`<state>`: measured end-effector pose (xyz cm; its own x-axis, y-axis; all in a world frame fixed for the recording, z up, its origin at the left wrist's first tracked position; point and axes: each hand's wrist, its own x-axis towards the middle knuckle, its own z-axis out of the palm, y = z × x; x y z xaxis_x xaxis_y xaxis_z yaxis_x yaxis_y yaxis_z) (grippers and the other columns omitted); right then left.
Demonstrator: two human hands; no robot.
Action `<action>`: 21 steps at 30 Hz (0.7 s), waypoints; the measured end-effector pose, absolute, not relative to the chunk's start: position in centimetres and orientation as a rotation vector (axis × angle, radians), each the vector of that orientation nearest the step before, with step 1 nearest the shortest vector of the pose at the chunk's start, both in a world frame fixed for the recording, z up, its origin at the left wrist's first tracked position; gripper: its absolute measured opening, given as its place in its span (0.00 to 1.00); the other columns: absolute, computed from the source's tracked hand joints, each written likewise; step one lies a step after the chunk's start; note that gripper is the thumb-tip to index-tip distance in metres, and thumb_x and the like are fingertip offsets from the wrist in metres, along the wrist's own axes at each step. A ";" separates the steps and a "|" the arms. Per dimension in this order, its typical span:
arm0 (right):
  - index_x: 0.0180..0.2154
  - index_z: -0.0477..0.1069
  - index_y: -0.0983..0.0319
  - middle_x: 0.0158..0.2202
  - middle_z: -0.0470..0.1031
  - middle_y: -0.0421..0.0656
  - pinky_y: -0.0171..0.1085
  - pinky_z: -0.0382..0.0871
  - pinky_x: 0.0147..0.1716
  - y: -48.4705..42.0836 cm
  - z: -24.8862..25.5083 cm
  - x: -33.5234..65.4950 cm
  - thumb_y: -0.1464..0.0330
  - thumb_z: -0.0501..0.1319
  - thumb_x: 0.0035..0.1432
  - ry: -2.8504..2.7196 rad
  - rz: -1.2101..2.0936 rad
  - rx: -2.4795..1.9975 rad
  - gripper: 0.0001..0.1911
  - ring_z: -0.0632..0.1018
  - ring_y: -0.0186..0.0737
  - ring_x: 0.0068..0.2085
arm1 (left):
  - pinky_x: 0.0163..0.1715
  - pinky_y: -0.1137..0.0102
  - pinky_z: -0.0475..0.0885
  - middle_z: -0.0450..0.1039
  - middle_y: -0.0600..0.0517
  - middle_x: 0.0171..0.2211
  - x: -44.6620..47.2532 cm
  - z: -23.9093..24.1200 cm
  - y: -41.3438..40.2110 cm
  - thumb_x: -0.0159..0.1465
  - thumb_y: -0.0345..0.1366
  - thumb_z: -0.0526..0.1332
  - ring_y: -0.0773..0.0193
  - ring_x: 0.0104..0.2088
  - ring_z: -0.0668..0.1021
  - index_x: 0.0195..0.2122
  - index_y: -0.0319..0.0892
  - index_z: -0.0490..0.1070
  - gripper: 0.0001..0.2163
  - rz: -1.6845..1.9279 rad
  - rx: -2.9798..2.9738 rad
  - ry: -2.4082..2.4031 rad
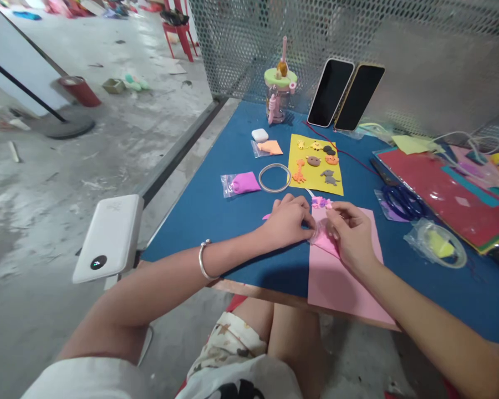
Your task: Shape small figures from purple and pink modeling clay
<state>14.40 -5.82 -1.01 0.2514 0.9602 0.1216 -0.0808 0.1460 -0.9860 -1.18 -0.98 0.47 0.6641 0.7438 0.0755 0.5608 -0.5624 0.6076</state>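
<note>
My left hand (289,221) and my right hand (351,235) meet over the top edge of a pink sheet (341,282) lying on the blue tabletop (199,216). Both hands pinch a small clear plastic bag with pink pieces (322,235) between their fingertips. Small pink foam shapes (322,203) lie just behind the fingers. A silver bracelet (203,260) circles my left wrist.
A yellow sheet with animal stickers (316,177), a clear ring (274,177), a bag of purple bits (241,184) and a bag of orange bits (268,148) lie beyond. Two phones (345,94) lean on the mesh wall. Scissors (401,199) and coloured sheets (444,194) sit right. A white power bank (110,235) hangs left.
</note>
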 end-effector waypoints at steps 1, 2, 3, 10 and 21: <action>0.31 0.74 0.59 0.18 0.64 0.33 0.29 0.55 0.14 -5.8 -1.0 14.4 0.66 0.69 0.49 -1.020 0.969 -1.154 0.07 0.60 0.24 0.16 | 0.37 0.65 0.56 0.69 0.52 0.40 -1.2 0.5 -1.0 0.55 0.37 0.63 0.59 0.43 0.65 0.32 0.49 0.79 0.06 0.441 2.320 1.015; 0.31 0.74 0.59 0.19 0.64 0.33 0.29 0.55 0.14 -5.8 -1.1 14.4 0.66 0.69 0.49 -1.024 0.963 -1.158 0.07 0.60 0.24 0.16 | 0.37 0.65 0.56 0.68 0.52 0.40 -1.2 0.5 -1.0 0.55 0.38 0.63 0.59 0.43 0.66 0.33 0.50 0.79 0.06 0.446 2.312 1.019; 0.31 0.74 0.59 0.19 0.64 0.33 0.29 0.55 0.15 -5.8 -1.1 14.4 0.66 0.69 0.49 -1.029 0.957 -1.162 0.07 0.60 0.24 0.16 | 0.37 0.65 0.56 0.68 0.52 0.39 -1.1 0.5 -1.1 0.56 0.38 0.63 0.59 0.43 0.66 0.33 0.50 0.79 0.06 0.456 2.304 1.022; 0.32 0.75 0.59 0.22 0.67 0.34 0.30 0.57 0.17 -5.7 -1.3 14.4 0.65 0.69 0.48 -1.054 0.916 -1.197 0.08 0.62 0.25 0.18 | 0.37 0.64 0.55 0.69 0.53 0.37 -0.7 0.5 -1.5 0.55 0.38 0.63 0.60 0.41 0.66 0.31 0.50 0.80 0.06 0.502 2.241 1.084; 0.31 0.75 0.59 0.26 0.71 0.37 0.30 0.58 0.18 -5.7 -1.2 14.4 0.66 0.69 0.49 -1.053 0.913 -1.207 0.07 0.62 0.24 0.18 | 0.35 0.65 0.54 0.68 0.52 0.36 -0.4 0.5 -1.8 0.53 0.39 0.64 0.59 0.41 0.66 0.28 0.47 0.78 0.05 0.534 2.242 1.062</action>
